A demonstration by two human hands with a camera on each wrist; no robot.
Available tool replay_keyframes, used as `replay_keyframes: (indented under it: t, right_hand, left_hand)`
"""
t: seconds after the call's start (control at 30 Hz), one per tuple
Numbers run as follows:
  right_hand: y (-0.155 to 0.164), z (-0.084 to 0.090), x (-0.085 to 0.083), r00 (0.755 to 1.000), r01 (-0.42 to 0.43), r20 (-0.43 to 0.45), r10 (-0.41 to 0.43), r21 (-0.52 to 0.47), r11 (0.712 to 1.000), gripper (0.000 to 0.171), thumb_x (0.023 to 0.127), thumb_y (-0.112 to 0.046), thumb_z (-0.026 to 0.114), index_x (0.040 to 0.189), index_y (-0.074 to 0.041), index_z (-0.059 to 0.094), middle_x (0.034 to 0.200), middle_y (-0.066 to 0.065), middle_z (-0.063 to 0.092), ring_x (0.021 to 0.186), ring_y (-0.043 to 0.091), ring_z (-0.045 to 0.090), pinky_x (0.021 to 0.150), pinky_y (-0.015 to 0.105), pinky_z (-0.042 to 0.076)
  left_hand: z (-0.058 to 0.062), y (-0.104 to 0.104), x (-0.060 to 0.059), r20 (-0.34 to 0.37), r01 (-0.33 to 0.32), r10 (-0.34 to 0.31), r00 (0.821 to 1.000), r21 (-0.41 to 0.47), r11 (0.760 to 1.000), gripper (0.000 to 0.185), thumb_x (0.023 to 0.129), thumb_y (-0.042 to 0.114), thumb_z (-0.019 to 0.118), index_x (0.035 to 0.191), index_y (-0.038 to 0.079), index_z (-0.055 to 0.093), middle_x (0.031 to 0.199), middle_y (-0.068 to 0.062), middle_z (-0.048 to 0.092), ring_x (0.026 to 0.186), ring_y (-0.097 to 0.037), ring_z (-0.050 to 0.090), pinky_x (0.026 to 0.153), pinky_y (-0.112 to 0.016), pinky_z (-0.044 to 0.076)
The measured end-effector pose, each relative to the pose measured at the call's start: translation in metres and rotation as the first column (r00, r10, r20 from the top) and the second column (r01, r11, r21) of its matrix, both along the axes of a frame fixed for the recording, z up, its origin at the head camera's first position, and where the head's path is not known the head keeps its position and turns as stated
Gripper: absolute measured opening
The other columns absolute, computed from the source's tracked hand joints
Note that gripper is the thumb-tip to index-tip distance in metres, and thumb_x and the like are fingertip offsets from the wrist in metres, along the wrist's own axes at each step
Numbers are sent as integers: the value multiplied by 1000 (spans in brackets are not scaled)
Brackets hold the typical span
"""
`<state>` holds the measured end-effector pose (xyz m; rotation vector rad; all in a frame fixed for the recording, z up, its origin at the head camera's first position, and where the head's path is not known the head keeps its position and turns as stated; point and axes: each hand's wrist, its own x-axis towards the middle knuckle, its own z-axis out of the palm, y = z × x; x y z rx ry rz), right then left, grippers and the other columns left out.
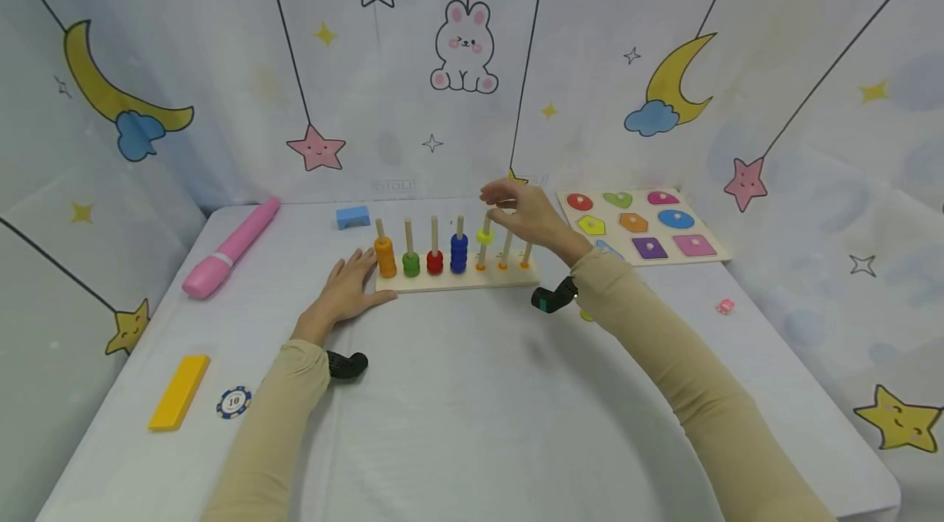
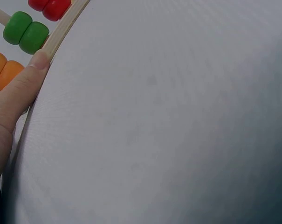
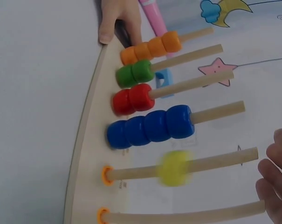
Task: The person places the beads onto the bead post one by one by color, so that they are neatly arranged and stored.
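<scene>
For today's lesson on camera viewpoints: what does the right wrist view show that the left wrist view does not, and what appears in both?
Only the right wrist view shows the blue beads, the yellow bead partway along its peg, the bare peg below it, the pink marker and the right hand's fingertips.

Only the left wrist view shows a wide stretch of bare tabletop.

Both show the wooden base, the left hand touching its edge, and the orange beads, green beads and red beads.

The light is soft and even, with faint shadows under my arms. The yellow bead [image 3: 176,168] is blurred; wrist views look dimmer.
</scene>
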<state>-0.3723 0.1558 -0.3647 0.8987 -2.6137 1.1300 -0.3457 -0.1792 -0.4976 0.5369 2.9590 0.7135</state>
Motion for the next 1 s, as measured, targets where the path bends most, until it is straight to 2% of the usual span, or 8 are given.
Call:
replay_keyframes:
  t: [0.17, 0.33, 0.5, 0.6, 0.67, 0.83, 0.93, 1.0]
  right_hand:
    - [-1, 1, 0, 1000, 9, 4, -9, -6, 1000, 32, 89, -4, 62, 120, 0, 57, 113, 9, 64, 104, 20, 61, 92, 27, 49]
    - [0, 1, 0, 1000, 4, 11, -4, -11, 1000, 32, 89, -3, 62, 120, 1, 57, 113, 11, 64, 106, 26, 61, 92, 28, 49]
    - [5, 2, 0, 1000, 25, -14, -25, 0, 1000, 32, 89, -3, 61, 121, 1, 57, 115, 13, 63, 106, 27, 61, 93, 29, 49]
    - [13, 4, 1, 999, 29, -26, -30, -50, 998, 32, 89, -2, 61, 120, 2, 57, 115, 15, 63, 105, 26, 61, 92, 29, 49]
    - [17, 12, 10, 999, 36, -12, -38, -96, 995, 32, 89, 1, 60, 120, 4, 56, 115, 19, 62, 106, 29, 60, 93, 33, 49]
    - [42, 15, 19, 994, 107, 19, -106, -161, 981, 32, 90, 0, 60, 122, 3, 56, 117, 18, 61, 110, 30, 58, 95, 38, 47]
    - [67, 2, 12, 985, 174, 36, -171, -153, 973, 33, 91, -7, 60, 124, -3, 56, 119, 12, 61, 111, 24, 57, 97, 35, 46]
    - [81, -1, 16, 977, 212, 69, -204, -147, 966, 35, 92, -9, 60, 126, -3, 54, 121, 12, 60, 112, 25, 56, 99, 38, 45]
  left_hand:
    - [0, 0, 0, 2, 2, -2, 1000, 4, 1000, 93, 84, 57, 62, 149, 3, 23, 154, -18, 19, 143, -33, 5, 114, -52, -2]
    - [0, -1, 0, 5, -1, 1, 1000, 3, 1000, 93, 84, 56, 62, 149, 3, 23, 154, -18, 19, 143, -33, 5, 114, -52, -2]
    - [-1, -1, 0, 4, 1, -1, 1000, 2, 1000, 93, 84, 56, 62, 149, 2, 24, 154, -18, 19, 143, -33, 5, 114, -52, -2]
    - [-1, -1, 0, 3, 2, -2, 1000, 6, 1000, 93, 84, 56, 63, 149, 2, 24, 154, -17, 19, 143, -34, 6, 114, -52, -2]
    - [0, 0, 1, 0, 2, -2, 1000, 7, 1000, 93, 83, 56, 63, 149, 2, 23, 154, -17, 19, 143, -33, 6, 114, -52, -2]
    - [2, 0, 1, -5, 4, -4, 1000, 11, 1000, 93, 83, 55, 64, 149, 2, 24, 154, -18, 19, 142, -34, 7, 114, -52, -1]
    - [2, 0, 2, -8, 3, -3, 1000, 15, 1000, 93, 83, 54, 65, 148, 1, 25, 154, -18, 20, 142, -34, 7, 113, -53, -1]
    - [2, 0, 1, -7, 4, -4, 1000, 13, 1000, 94, 83, 55, 64, 149, 1, 24, 154, -18, 20, 142, -34, 7, 113, -53, -1]
